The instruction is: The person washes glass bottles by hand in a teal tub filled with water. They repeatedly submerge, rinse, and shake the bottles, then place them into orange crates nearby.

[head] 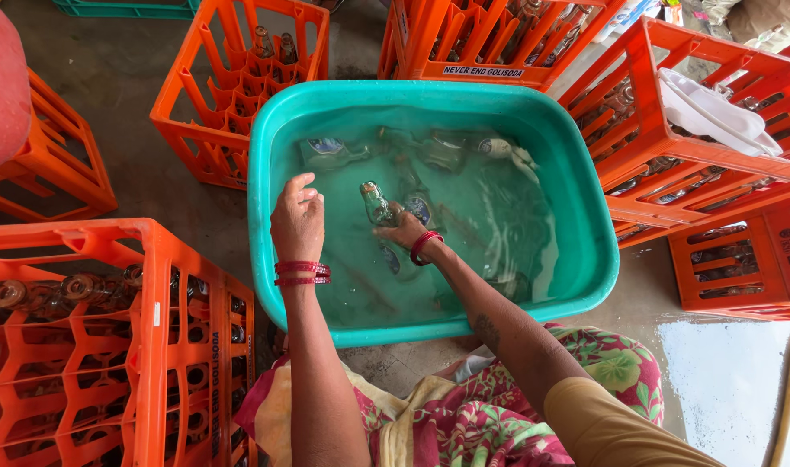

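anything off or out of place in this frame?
Mostly orderly. One oddity: a white cloth-like bundle lies draped across the top of an orange crate at right, over bottles. A wet patch marks the floor nearby. The right hand grips a glass bottle in the teal tub.

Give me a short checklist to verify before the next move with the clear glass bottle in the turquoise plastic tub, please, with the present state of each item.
1. Right hand grips the clear glass bottle: ok.
2. Left hand is free, empty above the water: ok.
3. Turquoise plastic tub holds water: ok.
4. Other submerged glass bottles lie apart from the held one: ok.
5. Orange plastic crate at the left has free cells: ok.
6. Bottle is clean inside: cannot tell.
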